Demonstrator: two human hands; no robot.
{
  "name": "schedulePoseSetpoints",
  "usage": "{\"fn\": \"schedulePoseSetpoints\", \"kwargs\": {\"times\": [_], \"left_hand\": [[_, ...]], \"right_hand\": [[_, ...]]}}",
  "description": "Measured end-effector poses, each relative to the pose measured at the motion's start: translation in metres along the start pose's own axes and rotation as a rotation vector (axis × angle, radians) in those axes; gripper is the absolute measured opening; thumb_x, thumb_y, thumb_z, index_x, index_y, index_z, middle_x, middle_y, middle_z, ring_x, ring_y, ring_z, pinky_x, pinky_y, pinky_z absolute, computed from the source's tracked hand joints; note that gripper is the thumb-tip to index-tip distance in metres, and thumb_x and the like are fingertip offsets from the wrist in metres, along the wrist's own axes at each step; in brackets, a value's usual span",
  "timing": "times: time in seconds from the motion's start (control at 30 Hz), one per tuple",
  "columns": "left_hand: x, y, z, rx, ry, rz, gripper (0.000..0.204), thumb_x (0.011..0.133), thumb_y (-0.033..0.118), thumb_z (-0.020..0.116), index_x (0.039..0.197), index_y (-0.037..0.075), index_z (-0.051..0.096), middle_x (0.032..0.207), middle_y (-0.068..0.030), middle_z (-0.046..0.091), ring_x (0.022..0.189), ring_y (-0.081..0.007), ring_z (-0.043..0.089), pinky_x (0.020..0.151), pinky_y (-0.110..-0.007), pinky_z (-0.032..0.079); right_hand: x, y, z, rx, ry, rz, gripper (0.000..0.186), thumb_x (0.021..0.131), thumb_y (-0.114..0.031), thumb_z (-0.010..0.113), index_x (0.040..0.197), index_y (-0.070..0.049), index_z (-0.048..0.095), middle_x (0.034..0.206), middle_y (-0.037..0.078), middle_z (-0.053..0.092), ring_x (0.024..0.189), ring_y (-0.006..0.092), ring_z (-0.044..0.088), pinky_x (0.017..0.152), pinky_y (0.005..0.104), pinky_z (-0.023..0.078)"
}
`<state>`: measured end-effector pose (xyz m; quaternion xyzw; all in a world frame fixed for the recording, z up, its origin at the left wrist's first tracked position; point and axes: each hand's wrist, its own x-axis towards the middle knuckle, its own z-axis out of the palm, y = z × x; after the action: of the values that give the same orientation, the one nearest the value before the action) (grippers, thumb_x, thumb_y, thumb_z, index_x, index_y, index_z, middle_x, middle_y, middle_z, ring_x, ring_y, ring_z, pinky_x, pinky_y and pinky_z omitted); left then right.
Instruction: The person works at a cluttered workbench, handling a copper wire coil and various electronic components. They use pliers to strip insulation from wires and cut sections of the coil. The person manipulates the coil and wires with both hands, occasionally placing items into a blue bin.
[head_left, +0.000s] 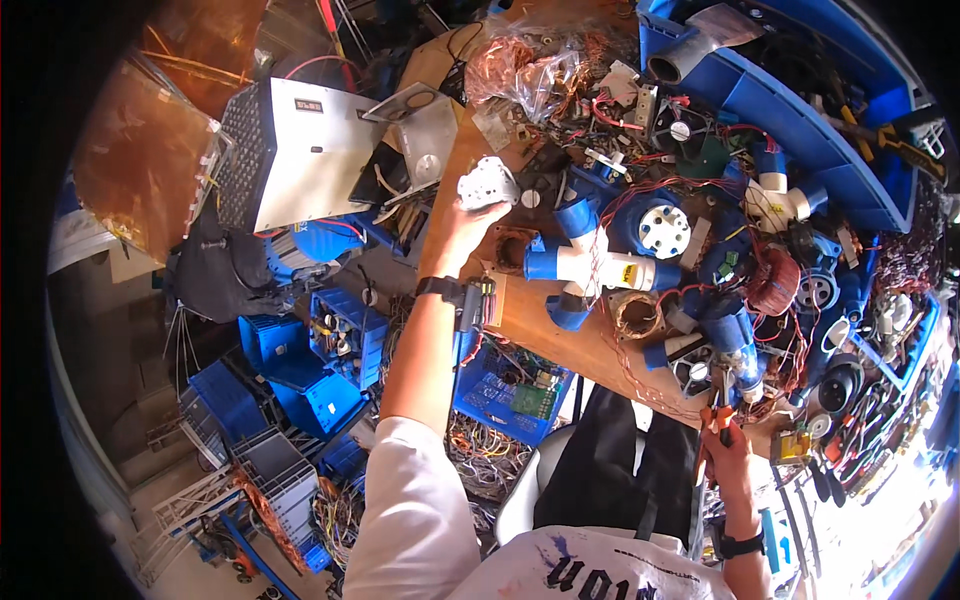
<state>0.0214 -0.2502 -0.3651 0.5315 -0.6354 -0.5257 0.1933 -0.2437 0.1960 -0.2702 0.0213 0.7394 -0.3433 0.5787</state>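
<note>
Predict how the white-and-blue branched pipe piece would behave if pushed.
The branched pipe piece looks like rigid plastic, so probably stiff. Its arms jut several ways, likely resisting rolling. The thin wires draped across it might drag along.

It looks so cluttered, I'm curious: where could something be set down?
A bare strip of the wooden table lies along its near edge, below the white-and-blue pipe fitting; another sliver lies left of the left hand. It's crowded from the right hand to the blue bin.

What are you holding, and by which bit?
The left grip holds a pale part by its lower edge; the right grip holds pliers by their orange handles.
</note>
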Motion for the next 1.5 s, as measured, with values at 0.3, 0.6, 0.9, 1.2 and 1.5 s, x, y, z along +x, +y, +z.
{"fn": "schedulePoseSetpoints", "kwargs": {"times": [0.3,0.6,0.9,1.2,1.5], "left_hand": [[-0.017,0.004,-0.041,-0.011,0.026,-0.413,0.062,0.077,0.028,0.079,0.130,0.009,0.053,0.119,-0.0051,0.063,0.106,-0.0181,0.061,0.083,-0.035,0.051],[-0.023,-0.008,-0.033,0.025,0.192,0.073,0.052,0.081,0.017,0.077,0.124,0.001,0.051,0.120,-0.0104,0.057,0.111,-0.0173,0.053,0.096,-0.031,0.042],[-0.164,0.114,0.104,0.024,0.279,0.616,0.019,0.093,0.006,0.058,0.111,0.002,0.052,0.104,-0.0079,0.059,0.080,-0.0115,0.054,0.074,-0.026,0.047],[-0.289,0.148,0.254,-0.260,-0.605,-0.170,0.031,0.104,0.029,0.040,0.100,0.001,0.054,0.073,-0.0027,0.059,0.061,-0.0076,0.055,0.054,-0.021,0.043],[-0.296,0.173,0.282,-0.083,-0.616,-0.104,0.030,0.103,0.028,0.042,0.095,0.000,0.053,0.062,-0.0042,0.060,0.051,-0.0131,0.060,0.045,-0.025,0.045]], "right_hand": [[0.001,-0.004,0.002,-0.024,-0.020,0.006,0.015,0.089,-0.008,0.060,0.103,-0.005,0.063,0.059,-0.003,0.054,0.042,0.0038,0.044,0.037,0.0205,0.030],[-0.001,0.015,-0.006,-0.133,0.025,-0.115,0.013,0.088,-0.008,0.063,0.100,-0.005,0.063,0.066,-0.005,0.053,0.053,0.0019,0.043,0.049,0.0210,0.033],[-0.039,-0.014,-0.004,0.514,-0.072,-0.084,0.039,0.095,-0.008,0.055,0.133,-0.009,0.049,0.059,-0.003,0.046,0.043,0.0035,0.037,0.038,0.0202,0.031],[-0.039,-0.042,0.005,0.882,-0.062,-0.380,0.045,0.100,-0.016,0.049,0.144,-0.012,0.035,0.064,-0.002,0.045,0.047,0.0065,0.040,0.044,0.0213,0.039],[-0.044,-0.029,-0.014,0.798,0.014,-0.396,0.033,0.099,-0.018,0.053,0.131,-0.012,0.049,0.065,-0.006,0.047,0.046,0.0012,0.038,0.039,0.0184,0.032]]}}
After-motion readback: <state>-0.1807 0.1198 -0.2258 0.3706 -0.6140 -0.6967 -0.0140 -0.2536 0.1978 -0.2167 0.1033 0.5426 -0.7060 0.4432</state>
